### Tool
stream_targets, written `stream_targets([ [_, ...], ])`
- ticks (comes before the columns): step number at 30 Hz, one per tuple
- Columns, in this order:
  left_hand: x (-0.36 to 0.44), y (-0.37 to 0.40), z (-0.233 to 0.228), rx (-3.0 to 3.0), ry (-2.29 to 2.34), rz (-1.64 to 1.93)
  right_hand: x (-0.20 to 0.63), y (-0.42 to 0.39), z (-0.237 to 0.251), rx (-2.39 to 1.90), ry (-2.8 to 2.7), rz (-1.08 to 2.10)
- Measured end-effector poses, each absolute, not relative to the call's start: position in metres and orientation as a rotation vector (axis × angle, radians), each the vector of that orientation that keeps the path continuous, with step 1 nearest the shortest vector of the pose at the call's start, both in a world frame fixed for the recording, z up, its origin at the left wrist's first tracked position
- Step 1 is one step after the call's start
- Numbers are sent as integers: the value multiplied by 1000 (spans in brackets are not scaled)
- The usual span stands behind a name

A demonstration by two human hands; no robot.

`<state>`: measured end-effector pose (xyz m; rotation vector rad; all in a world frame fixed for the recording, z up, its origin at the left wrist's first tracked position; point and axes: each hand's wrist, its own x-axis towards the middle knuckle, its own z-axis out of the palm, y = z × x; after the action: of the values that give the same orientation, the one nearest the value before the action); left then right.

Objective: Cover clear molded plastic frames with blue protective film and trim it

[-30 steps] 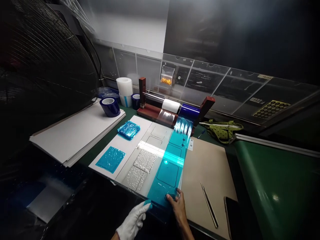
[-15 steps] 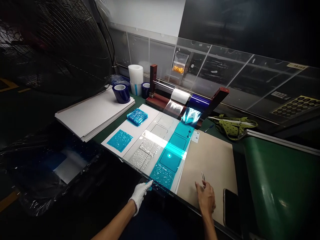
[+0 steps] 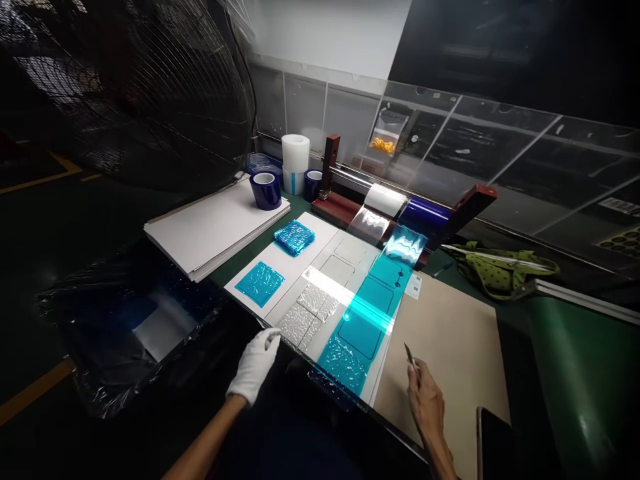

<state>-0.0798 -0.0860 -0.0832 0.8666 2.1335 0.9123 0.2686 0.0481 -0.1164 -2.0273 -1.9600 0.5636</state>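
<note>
You work in a dim room at a dark green bench [image 3: 575,373]. A clear acrylic partition [image 3: 450,147] runs along its far edge, a pale wall [image 3: 330,33] behind it. A big wire-caged fan [image 3: 135,87] stands left. Yellow lines [image 3: 35,180] mark the dark floor.

Factory workbench, film rolls [image 3: 419,213] (blue, clear), conveyor [image 3: 585,373]
</note>
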Motion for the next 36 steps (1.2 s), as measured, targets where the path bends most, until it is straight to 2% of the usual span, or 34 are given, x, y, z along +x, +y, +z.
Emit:
stream_targets([
  [6,-129,-33,-92,1347,2243,566,131,47,-89,-1580,-2416,473],
  [10,-137,-12,-92,1569,2181,302,64,59,-91,-1506,-2569,458],
  [16,-145,-2,-97,1731,2111,32,14,75,-102,-1517,-2719,434],
  [26,-151,-2,-108,1899,2078,-131,-14,88,-104,-1554,-2842,456],
  [36,-158,-3,-112,2017,2089,-88,65,75,-87,-1775,-2838,430],
])
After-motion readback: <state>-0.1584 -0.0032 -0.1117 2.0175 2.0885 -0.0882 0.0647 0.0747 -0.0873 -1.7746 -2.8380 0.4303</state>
